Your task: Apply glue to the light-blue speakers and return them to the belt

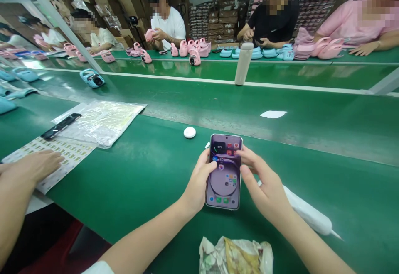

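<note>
My left hand point(197, 184) is closed around the left side of a smartphone point(223, 178), its thumb over the screen's edge. The lit screen shows a purple home page with app icons. At the phone's right edge is my right hand point(264, 184), fingers apart, a fingertip over the upper right of the screen. Under my right forearm lies a long white tube with a thin pointed tip point(311, 214). A round white case point(189, 132) sits beyond the phone. Nearest my body is a crumpled, stained wrapper point(235, 257).
At left, another person's hand point(43, 164) rests on a sticker sheet point(73, 153), near a plastic-bagged sheet point(109, 118) and a dark strip point(62, 125). A bottle point(244, 64), a blue clog point(92, 78) and a paper scrap point(273, 114) lie farther off. Co-workers handle pink shoes point(195, 54) opposite.
</note>
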`<state>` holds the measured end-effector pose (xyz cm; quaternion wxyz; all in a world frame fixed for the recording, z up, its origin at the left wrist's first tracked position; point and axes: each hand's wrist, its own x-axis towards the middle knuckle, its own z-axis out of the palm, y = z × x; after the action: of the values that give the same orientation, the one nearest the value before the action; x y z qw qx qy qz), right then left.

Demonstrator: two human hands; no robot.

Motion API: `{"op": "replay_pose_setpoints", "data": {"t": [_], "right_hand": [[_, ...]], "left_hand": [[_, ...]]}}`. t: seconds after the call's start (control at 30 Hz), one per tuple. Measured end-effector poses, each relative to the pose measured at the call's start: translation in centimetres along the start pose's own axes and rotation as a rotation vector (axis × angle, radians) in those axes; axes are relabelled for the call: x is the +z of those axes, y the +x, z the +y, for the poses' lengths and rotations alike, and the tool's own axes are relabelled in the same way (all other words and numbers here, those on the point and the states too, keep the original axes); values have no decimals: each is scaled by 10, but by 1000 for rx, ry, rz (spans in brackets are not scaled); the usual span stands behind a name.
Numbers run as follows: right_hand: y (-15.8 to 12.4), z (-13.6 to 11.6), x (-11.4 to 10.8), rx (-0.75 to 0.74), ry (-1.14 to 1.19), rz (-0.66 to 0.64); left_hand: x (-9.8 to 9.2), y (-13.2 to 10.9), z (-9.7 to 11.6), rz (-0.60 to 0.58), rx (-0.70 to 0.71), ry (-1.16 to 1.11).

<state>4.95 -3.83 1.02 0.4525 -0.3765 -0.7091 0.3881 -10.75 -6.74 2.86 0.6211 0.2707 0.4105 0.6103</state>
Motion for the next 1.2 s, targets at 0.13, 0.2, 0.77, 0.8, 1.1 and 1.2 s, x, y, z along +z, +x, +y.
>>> {"op": "replay_pose_setpoints", "data": {"t": [0.13,0.2,0.77,0.8,1.1,1.2], "right_hand": [[3,8,7,128,186,90],[12,13,10,177,230,139],[6,10,35,317,542,217],[7,12,38,334,562,235],[14,23,61,296,525,285],[31,32,54,236,394,182]], "left_hand": [[2,10,-3,-27,-44,-29],[2,16,-7,-50,-69,-29],[5,34,-12,61,67,-56],[5,34,-13,76,75,-56],[-2,47,-14,151,133,-30],[-9,59,-2,117,112,-32]]}}
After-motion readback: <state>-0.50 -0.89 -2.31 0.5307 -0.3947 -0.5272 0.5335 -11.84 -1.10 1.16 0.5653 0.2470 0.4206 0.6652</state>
